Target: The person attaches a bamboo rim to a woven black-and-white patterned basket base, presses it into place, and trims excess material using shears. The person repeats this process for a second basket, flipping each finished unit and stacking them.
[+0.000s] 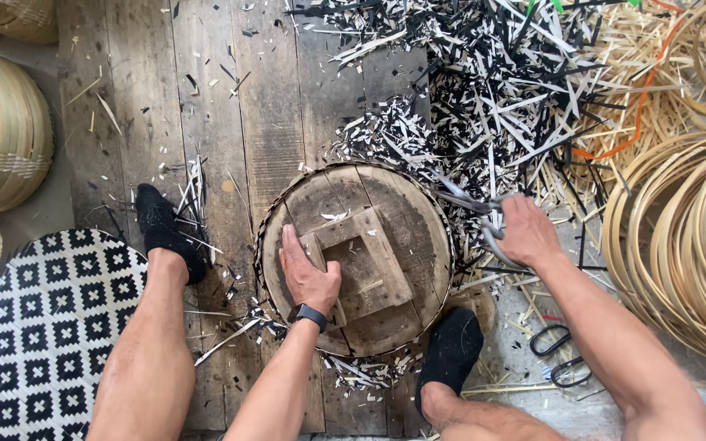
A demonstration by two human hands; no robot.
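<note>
Bare knees frame the left hand [310, 276], pressed flat and open on the square wooden block [363, 263] atop a round wooden form [359, 258] on the plank floor [230, 122]. Right hand [526, 231] grips metal shears [474, 211], blades partly hidden among black-and-white strip offcuts [484, 90]. Bamboo hoops [680, 237] are cut off at right.

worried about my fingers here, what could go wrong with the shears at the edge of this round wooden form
The right hand works shears at the round wooden form's rim while the left hand presses on its centre block; a slip might swing the blades toward it. Sharp black-and-white offcuts and spare scissors lie near the socked feet.
</note>
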